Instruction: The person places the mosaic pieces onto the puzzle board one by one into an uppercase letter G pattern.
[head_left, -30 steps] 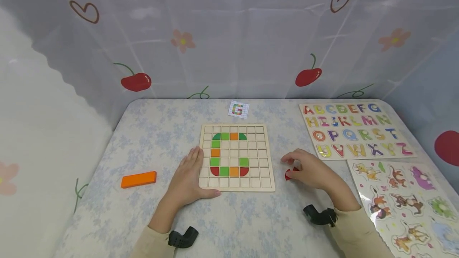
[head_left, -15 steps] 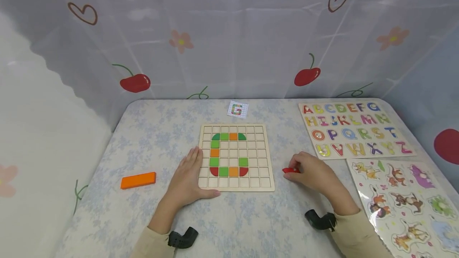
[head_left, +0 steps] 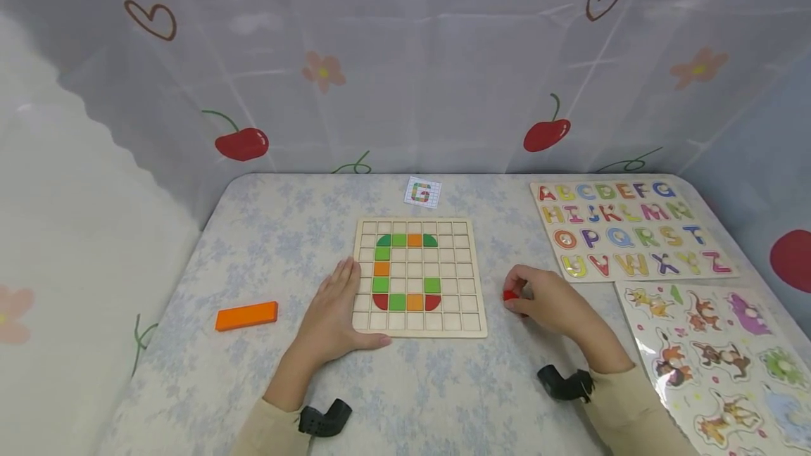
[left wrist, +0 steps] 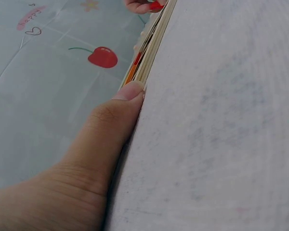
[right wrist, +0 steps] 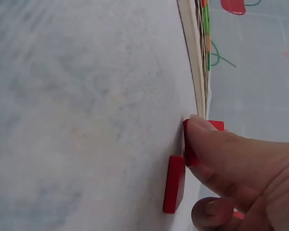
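A square wooden grid board (head_left: 461, 287) lies mid-table, with green, orange and red tiles set in its cells in a C-like shape. My left hand (head_left: 329, 322) rests along the board's left side, fingers straight, its thumb at the front edge. To the right of the board my right hand (head_left: 550, 301) pinches a small red tile (right wrist: 189, 147) between thumb and fingers, close over the table. Below that tile, in the right wrist view, another red tile (right wrist: 173, 185) stands by the fingers. More red shows behind the thumb, mostly hidden by the hand.
An orange block (head_left: 247, 316) lies to the left. Behind the board is a small card (head_left: 423, 192) picturing a coloured G on a grid. An alphabet puzzle board (head_left: 551, 259) and an animal puzzle board (head_left: 646, 364) lie at the right.
My right hand's fingers have drawn in around the red tile, and the tile's visible shape has turned between them. The left hand and board stay in place.
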Available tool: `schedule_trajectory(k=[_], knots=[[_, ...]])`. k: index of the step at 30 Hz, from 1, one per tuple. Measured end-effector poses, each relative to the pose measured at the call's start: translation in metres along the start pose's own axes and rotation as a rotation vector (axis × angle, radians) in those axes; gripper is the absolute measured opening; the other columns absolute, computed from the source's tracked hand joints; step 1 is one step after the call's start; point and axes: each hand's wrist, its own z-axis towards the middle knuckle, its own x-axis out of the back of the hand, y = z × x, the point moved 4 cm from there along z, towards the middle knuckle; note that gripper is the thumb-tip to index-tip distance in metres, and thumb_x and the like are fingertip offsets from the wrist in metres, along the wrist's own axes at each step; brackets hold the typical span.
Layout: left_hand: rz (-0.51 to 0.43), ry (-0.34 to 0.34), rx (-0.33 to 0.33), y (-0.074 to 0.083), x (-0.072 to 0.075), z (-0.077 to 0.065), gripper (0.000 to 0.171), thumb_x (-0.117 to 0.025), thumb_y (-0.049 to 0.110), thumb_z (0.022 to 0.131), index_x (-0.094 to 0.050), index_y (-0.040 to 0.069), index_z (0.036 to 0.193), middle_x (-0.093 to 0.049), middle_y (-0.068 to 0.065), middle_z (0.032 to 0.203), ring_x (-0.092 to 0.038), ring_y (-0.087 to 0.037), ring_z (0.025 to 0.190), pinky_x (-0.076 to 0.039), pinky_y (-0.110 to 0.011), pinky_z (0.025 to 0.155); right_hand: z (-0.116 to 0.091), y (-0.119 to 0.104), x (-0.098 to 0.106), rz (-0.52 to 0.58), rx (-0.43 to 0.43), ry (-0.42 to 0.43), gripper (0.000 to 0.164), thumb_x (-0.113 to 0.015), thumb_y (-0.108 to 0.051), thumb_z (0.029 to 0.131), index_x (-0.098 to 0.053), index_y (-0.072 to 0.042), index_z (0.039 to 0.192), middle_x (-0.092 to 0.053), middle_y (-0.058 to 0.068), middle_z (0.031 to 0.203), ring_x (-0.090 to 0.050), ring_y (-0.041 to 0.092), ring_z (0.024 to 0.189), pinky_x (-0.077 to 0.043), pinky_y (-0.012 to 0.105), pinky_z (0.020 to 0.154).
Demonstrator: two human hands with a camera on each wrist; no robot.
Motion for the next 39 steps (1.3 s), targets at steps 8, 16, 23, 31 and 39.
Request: schedule_trajectory(k=[8,16,23,31,39], knots=[[0.007,-0.011,0.001,0.0,0.001,0.0,0.141,-0.077,0.077,0.059,-0.009,0.005,0.159,-0.006,-0.009,0.168,-0.006,-0.026,0.157,-0.012,-0.051,0.126,0.022,-0.02,-0.007,0.134,0.021,0.069,0.013,-0.072,-0.018,0.092,-0.062,-0.016,0.1,-0.063,0.003,0.095,-0.052,0.017,0.058,-0.047,0.029,0.05],[0.007,-0.005,0.004,-0.001,0.0,0.001,0.14,-0.077,0.077,0.06,-0.01,0.005,0.159,-0.006,-0.008,0.168,-0.006,-0.024,0.157,-0.012,-0.049,0.127,0.053,-0.058,-0.031,0.158,0.048,0.091,0.014,-0.073,-0.022,0.09,-0.064,-0.018,0.1,-0.064,-0.001,0.09,-0.055,0.018,0.079,-0.044,0.03,0.066],[0.017,-0.002,0.002,-0.002,-0.001,0.001,0.139,-0.076,0.077,0.06,-0.011,0.005,0.159,-0.007,-0.008,0.168,-0.007,-0.025,0.157,-0.013,-0.049,0.126,0.067,-0.081,-0.046,0.125,0.038,0.099,0.015,-0.074,-0.023,0.09,-0.065,-0.018,0.101,-0.065,-0.002,0.089,-0.056,0.015,0.077,-0.046,0.029,0.07],[0.031,0.004,-0.005,-0.001,-0.001,0.001,0.138,-0.077,0.077,0.06,-0.012,0.005,0.159,-0.009,-0.008,0.168,-0.008,-0.024,0.157,-0.014,-0.047,0.127,0.068,-0.09,-0.051,0.024,0.045,0.102,0.006,-0.072,-0.023,0.091,-0.069,-0.018,0.093,-0.061,-0.001,0.093,-0.055,0.016,0.079,-0.047,0.03,0.07],[0.033,-0.002,-0.004,-0.001,-0.001,0.001,0.139,-0.076,0.077,0.061,-0.011,0.005,0.159,-0.008,-0.008,0.168,-0.008,-0.024,0.157,-0.014,-0.048,0.126,0.051,-0.085,-0.039,-0.055,0.087,0.051,0.013,-0.068,-0.021,0.094,-0.074,-0.017,0.104,-0.061,-0.003,0.095,-0.054,0.013,0.075,-0.046,0.028,0.067]])
